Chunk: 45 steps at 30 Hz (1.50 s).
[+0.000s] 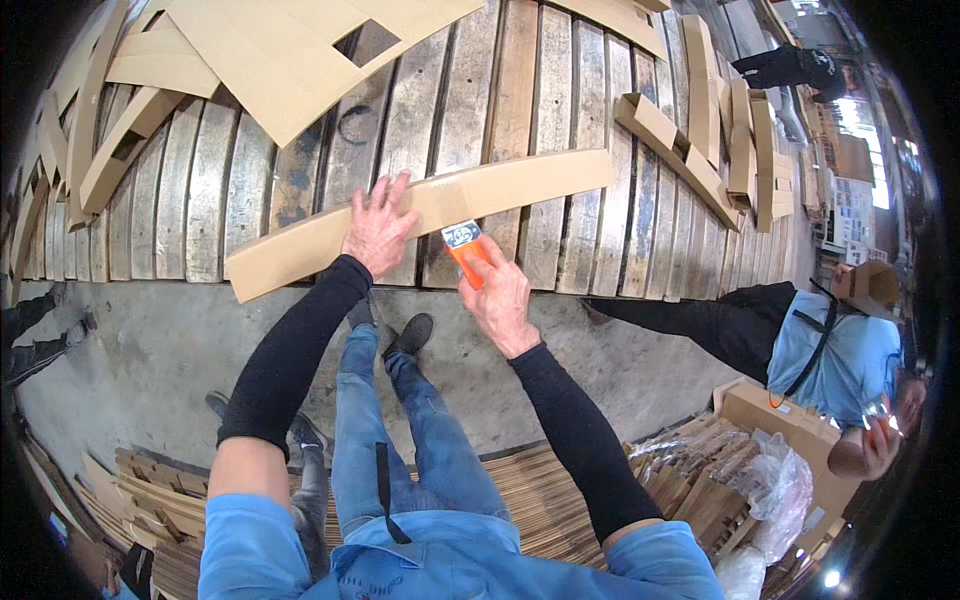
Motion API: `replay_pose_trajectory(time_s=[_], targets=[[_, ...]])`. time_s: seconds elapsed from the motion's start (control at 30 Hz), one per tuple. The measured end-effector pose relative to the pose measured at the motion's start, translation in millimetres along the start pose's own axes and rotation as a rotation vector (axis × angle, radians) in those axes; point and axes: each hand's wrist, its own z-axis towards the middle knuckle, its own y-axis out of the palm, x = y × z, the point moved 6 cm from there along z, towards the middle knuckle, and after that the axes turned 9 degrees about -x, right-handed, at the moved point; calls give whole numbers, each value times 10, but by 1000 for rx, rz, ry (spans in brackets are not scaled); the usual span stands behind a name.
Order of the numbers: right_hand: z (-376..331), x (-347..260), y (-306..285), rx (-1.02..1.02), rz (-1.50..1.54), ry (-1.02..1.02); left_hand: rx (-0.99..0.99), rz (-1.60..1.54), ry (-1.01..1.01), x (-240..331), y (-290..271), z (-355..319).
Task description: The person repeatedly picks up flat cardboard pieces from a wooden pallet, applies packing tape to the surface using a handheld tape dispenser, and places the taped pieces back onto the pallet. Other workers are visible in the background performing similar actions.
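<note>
Blue shirt fabric and two black-sleeved forearms are filling the view at six o'clock. Reaching up toward twelve, the left hand (378, 228) is lying flat, fingers spread, pressing on a long folded cardboard strip (420, 210) that is running from about nine o'clock, low, to two o'clock, high, across the wooden slat table (200, 200). Just beside it, at about three o'clock of the left hand, the right hand (500, 295) is wrapped tight around an orange glue bottle (468, 252), whose labelled end is touching the strip's lower edge.

The two hands are working close together, so the bottle could be smearing glue onto the left fingers if it is drawn toward them. Only one palm is pinning the strip, and its long free end toward two o'clock could be swinging or lifting, sending the glue line off the edge and down between the slats. Pressing too hard could be creasing the thin cardboard.

More cardboard pieces are lying at eleven and one o'clock on the worn, stained planks. Below the table a grey concrete floor (150, 360) is showing, with stacked cardboard (540, 480) at six o'clock. At four o'clock another person (830, 350) in a blue shirt is standing near an open carton (770, 405).
</note>
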Motion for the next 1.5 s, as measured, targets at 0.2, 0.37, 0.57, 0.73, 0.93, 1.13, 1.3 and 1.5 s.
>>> replay_pose_trajectory(time_s=[0.2, 0.37, 0.57, 0.73, 0.93, 1.13, 1.3, 1.5], targets=[[-8, 129, 17, 31, 69, -41, -147, -110, 123, 202, 143, 670], [130, 166, -119, 121, 107, -133, -253, -493, 61, -127, 31, 825], [698, -92, -216, 15, 97, -153, -276, -777, -151, -712, 383, 525], [833, -94, -156, -94, 67, -102, 66, -150, -261, 126, 123, 146], [529, 37, -207, -122, 114, -158, -26, -19, -325, 192, 150, 162], [-110, 433, -126, -61, 111, -135, -130, -312, -284, -39, 69, 304], [-29, 421, -66, 83, 196, -180, -233, -657, -179, -347, 274, 431], [-90, 527, -29, 33, 220, -116, -130, -500, -241, -178, 183, 328]])
